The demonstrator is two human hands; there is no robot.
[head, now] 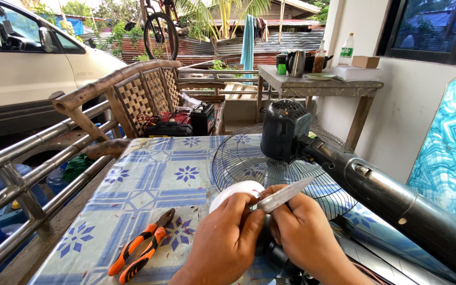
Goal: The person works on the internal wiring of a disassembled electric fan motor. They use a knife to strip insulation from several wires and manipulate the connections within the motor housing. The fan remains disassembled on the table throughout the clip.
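Your right hand (pixel 304 232) pinches a knife (pixel 286 193), blade angling up-right; left hand (pixel 228 232) grips white tape (pixel 233 191) touching it.

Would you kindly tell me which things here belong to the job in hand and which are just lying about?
In hand: left hand, white roll of tape, right hand, knife, fan.
Lying about: pliers, battery, kettle, bottle.
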